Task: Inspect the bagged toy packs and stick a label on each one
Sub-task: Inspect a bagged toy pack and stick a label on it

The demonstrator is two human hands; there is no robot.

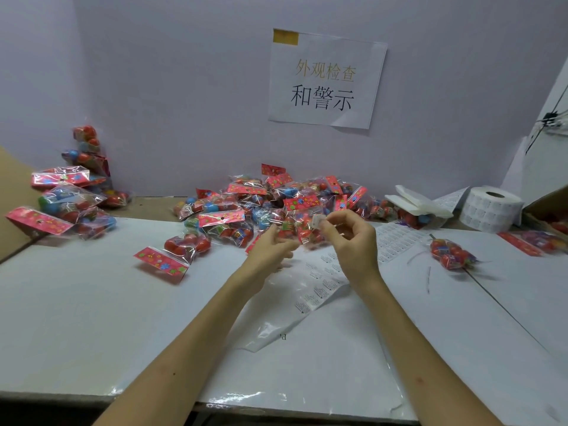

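White table (92,318) runs under your forearms, and a sheet of labels (319,290) lies flat on it just below your hands. Your left hand (270,250) has its fingers curled round the lower edge of a toy pack (295,230), holding it up off the table. Your right hand (350,238) pinches a small white label (316,222) between thumb and forefinger, at the pack's upper right side; whether the label touches the bag cannot be told. One loose pack (166,253) lies to your left and another pack (450,252) to your right. Behind your hands sits a heap of packs (246,204), with a label roll (491,209) at far right and a side stack (67,204) at far left. A paper sign (325,78) hangs on the wall.
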